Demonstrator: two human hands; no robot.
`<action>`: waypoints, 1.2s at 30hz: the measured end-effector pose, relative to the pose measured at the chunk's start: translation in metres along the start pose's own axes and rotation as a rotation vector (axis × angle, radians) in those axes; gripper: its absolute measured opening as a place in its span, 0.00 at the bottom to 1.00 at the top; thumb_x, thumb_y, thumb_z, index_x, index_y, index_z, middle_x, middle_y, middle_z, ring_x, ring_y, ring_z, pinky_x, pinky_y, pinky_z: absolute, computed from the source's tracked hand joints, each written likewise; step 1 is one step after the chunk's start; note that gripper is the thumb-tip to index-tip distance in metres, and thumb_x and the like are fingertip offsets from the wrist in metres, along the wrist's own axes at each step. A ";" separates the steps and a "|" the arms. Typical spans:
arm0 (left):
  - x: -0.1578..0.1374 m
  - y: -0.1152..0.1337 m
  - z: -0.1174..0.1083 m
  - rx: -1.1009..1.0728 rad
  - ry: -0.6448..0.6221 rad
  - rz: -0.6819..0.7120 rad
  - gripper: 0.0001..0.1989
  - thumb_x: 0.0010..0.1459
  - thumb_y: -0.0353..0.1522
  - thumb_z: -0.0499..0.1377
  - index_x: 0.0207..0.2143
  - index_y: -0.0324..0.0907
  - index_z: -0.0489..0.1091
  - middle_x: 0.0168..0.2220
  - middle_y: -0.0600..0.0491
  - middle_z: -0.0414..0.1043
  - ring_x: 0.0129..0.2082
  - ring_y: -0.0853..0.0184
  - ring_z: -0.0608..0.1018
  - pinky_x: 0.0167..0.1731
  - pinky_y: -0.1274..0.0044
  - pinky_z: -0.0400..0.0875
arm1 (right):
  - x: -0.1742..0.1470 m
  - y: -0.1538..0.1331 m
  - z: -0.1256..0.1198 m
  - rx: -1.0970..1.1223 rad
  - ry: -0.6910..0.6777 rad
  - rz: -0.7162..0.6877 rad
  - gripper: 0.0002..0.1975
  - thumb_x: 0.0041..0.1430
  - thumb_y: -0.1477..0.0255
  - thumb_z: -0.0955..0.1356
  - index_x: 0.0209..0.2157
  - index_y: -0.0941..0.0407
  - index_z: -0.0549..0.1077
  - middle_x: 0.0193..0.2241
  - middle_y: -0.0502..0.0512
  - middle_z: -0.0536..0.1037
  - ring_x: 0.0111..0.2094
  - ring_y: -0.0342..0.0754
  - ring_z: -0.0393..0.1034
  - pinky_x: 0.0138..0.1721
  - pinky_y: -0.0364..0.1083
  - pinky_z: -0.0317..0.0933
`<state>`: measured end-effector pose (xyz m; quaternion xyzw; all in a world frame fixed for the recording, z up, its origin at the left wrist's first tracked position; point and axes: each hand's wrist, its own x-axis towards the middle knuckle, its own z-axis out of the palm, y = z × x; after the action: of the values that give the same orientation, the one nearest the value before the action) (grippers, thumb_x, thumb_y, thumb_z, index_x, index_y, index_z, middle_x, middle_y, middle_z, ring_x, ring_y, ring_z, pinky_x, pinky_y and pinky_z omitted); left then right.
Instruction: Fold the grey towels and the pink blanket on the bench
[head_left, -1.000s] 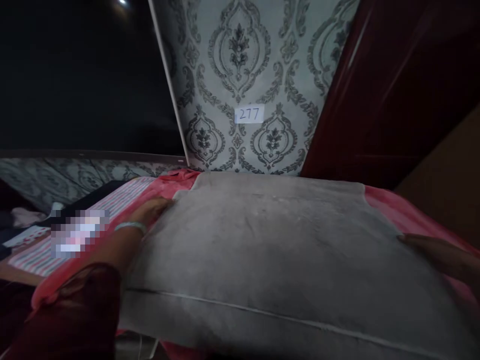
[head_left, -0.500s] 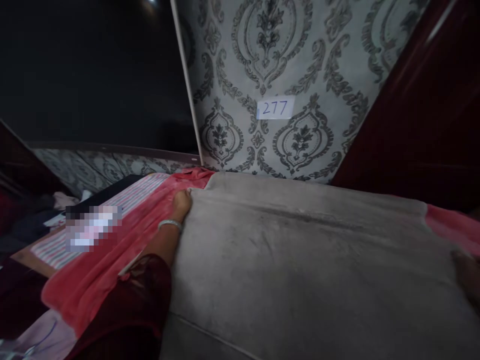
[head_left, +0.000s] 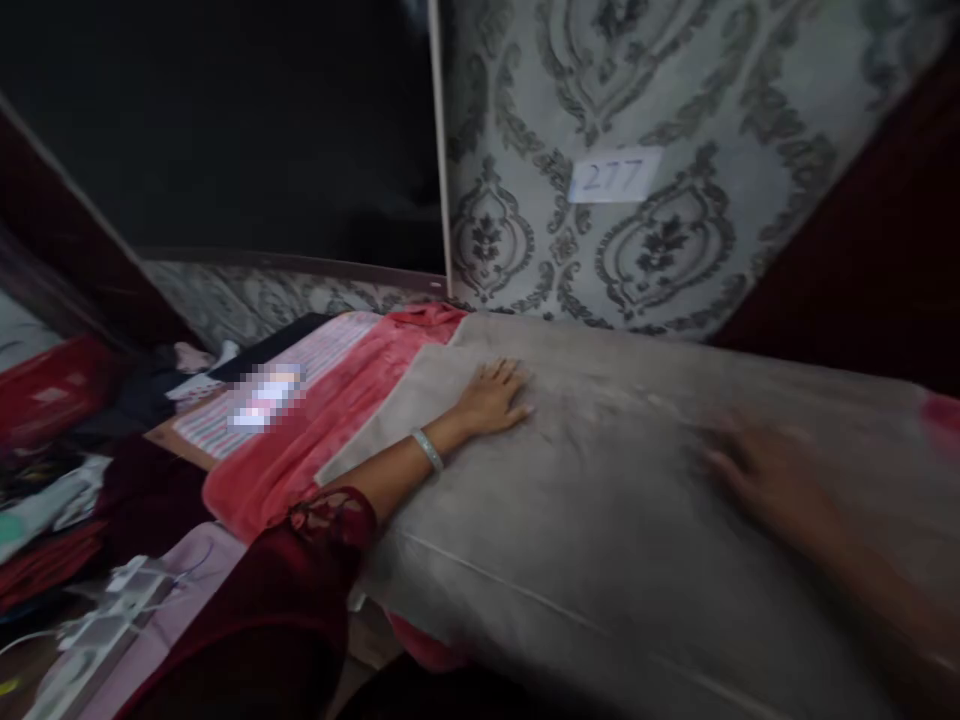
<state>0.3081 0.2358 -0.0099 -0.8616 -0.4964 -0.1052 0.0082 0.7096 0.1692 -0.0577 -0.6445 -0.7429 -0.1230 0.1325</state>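
Observation:
A large grey cloth point(head_left: 570, 520) lies spread over a red-pink blanket point(head_left: 315, 430), which shows along its left side and at the far right corner. Faint creases run across the cloth's upper part. My left hand point(head_left: 493, 396) rests flat on the cloth near its upper left, fingers spread, a silvery bangle on the wrist. Over the right half of the cloth is my right hand point(head_left: 757, 460), smeared by motion; its fingers are too blurred to make out, and whether it touches the cloth is unclear.
Left of the blanket lie a striped cloth point(head_left: 202, 430) and a blurred-out bright object point(head_left: 266, 398). A white power strip point(head_left: 112, 620) with cords sits at lower left. Behind are a large dark screen point(head_left: 225, 130) and a patterned wall with a paper point(head_left: 616, 175) marked 277.
My left hand has let go of the cloth's left edge and moved right, now flat on it. My right hand has come inward from the right edge. The view has shifted left.

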 end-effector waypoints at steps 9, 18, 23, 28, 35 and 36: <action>-0.054 -0.007 0.001 0.146 -0.115 -0.024 0.33 0.70 0.48 0.44 0.72 0.46 0.51 0.74 0.44 0.48 0.73 0.48 0.51 0.68 0.49 0.44 | -0.077 0.009 -0.026 -0.040 -0.228 0.188 0.35 0.69 0.51 0.51 0.71 0.49 0.55 0.71 0.56 0.55 0.71 0.61 0.47 0.65 0.67 0.50; -0.177 -0.065 -0.036 0.175 -0.161 -0.368 0.35 0.69 0.49 0.37 0.74 0.49 0.45 0.75 0.47 0.43 0.72 0.47 0.53 0.64 0.50 0.54 | -0.221 0.101 -0.065 0.040 -0.200 0.567 0.42 0.64 0.43 0.50 0.69 0.51 0.60 0.70 0.63 0.58 0.68 0.77 0.49 0.59 0.79 0.49; -0.153 -0.018 -0.042 0.116 -0.006 -0.194 0.29 0.69 0.46 0.44 0.62 0.41 0.69 0.69 0.42 0.59 0.67 0.47 0.61 0.64 0.54 0.57 | -0.189 0.039 -0.077 0.049 -0.131 0.353 0.37 0.68 0.49 0.51 0.66 0.57 0.66 0.68 0.67 0.60 0.69 0.73 0.49 0.63 0.73 0.50; -0.124 0.060 -0.016 -0.058 -0.116 0.192 0.28 0.67 0.44 0.52 0.67 0.47 0.63 0.72 0.45 0.53 0.69 0.49 0.58 0.66 0.55 0.56 | -0.133 -0.054 -0.067 0.179 -0.221 -0.031 0.31 0.71 0.57 0.56 0.71 0.51 0.58 0.72 0.57 0.53 0.72 0.61 0.44 0.67 0.66 0.47; -0.174 0.052 -0.009 -0.068 -0.120 0.208 0.26 0.69 0.44 0.47 0.65 0.50 0.66 0.70 0.51 0.59 0.70 0.53 0.59 0.66 0.54 0.55 | -0.183 -0.070 -0.066 0.209 -0.270 -0.085 0.27 0.73 0.59 0.56 0.70 0.42 0.59 0.72 0.47 0.50 0.73 0.61 0.40 0.68 0.68 0.43; -0.172 0.051 -0.014 -0.086 -0.089 0.210 0.25 0.69 0.44 0.46 0.61 0.49 0.70 0.66 0.50 0.66 0.66 0.54 0.65 0.64 0.57 0.60 | -0.186 -0.069 -0.069 0.235 -0.264 -0.087 0.26 0.73 0.60 0.56 0.69 0.43 0.61 0.72 0.47 0.53 0.72 0.60 0.42 0.68 0.67 0.44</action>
<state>0.2666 0.0616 -0.0246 -0.9123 -0.3983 -0.0862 -0.0398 0.6685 -0.0369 -0.0597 -0.6022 -0.7904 0.0445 0.1027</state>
